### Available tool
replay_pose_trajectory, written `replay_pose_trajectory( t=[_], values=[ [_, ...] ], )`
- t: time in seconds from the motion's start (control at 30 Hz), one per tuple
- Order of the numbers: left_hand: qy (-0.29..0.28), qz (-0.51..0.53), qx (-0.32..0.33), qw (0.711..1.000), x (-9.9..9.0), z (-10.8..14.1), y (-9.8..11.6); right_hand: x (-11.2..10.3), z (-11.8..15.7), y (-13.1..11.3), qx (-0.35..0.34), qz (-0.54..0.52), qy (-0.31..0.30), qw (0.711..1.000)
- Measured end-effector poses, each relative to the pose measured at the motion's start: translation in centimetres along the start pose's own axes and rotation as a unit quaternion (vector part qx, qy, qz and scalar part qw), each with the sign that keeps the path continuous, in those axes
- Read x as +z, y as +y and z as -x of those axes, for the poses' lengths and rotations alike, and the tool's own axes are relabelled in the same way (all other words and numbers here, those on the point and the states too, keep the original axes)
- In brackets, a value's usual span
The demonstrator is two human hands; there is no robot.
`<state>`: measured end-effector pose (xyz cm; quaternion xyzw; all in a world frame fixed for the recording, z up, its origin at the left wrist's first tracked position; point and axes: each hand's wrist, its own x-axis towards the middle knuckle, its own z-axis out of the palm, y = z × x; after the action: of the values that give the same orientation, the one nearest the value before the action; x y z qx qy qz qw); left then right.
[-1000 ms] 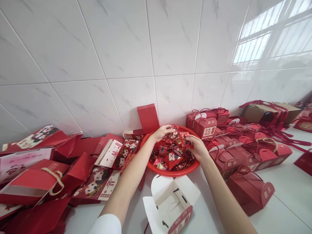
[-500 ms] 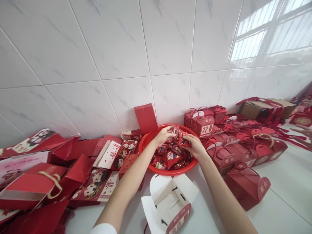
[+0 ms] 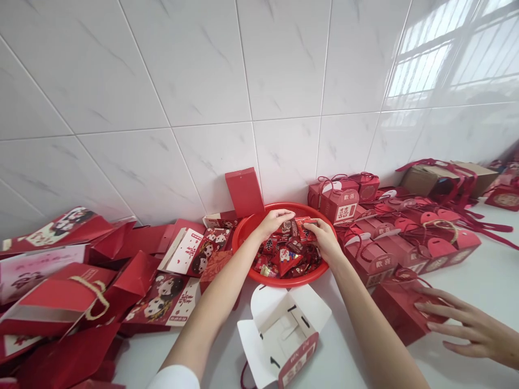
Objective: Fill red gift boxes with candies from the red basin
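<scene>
Both my hands are over a red plastic basket [image 3: 279,281] heaped with wrapped candies [image 3: 290,259] in red and dark wrappers. My left hand [image 3: 274,222], above the basket's back left part, is closed on a dark red wrapped candy [image 3: 288,228]. Opposite it, my right hand [image 3: 324,237] pinches a bright red candy packet [image 3: 302,226] between thumb and fingers. The two packets are close together. In front of the basket stands an open gift box [image 3: 279,337], white inside with a red front, its flaps spread; nothing shows inside it.
Another person's hand [image 3: 466,321] touches a closed red box [image 3: 399,308] at the right. Rows of red gift boxes [image 3: 405,246] with cord handles stand behind it. Red folded bags and boxes [image 3: 73,302] pile up at the left. A tiled wall [image 3: 211,151] rises behind.
Another person's hand has come in from the right and reached the closed red box. My hands have shifted slightly, still holding candies over the basket.
</scene>
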<state>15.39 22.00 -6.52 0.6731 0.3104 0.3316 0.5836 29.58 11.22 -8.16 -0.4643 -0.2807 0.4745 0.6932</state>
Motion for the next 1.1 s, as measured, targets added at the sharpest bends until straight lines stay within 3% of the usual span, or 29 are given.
replay_pose_trajectory(
  t=[0.27, 0.5, 0.67, 0.8, 1.1],
  values=[
    [-0.028, -0.031, -0.03, 0.999, -0.1, -0.4, -0.7, -0.2, -0.3, 0.8, -0.037, 0.04, -0.001, 0.999],
    [0.005, -0.077, 0.014, 0.997, -0.2, -0.3, -0.6, -0.3, -0.2, 0.6, -0.019, 0.048, -0.003, 0.999],
    [0.051, -0.171, 0.02, 0.984, -0.6, -0.8, -1.2, -0.3, -0.4, 0.8, -0.051, 0.034, 0.021, 0.998],
    [0.07, -0.303, 0.0, 0.95, -1.1, -1.4, -2.3, -0.3, -0.5, 0.7, -0.065, -0.011, 0.053, 0.996],
    [-0.081, -0.53, -0.073, 0.841, 0.0, -2.0, -3.1, 0.0, -0.4, -0.3, -0.027, -0.097, 0.093, 0.99]
  ],
)
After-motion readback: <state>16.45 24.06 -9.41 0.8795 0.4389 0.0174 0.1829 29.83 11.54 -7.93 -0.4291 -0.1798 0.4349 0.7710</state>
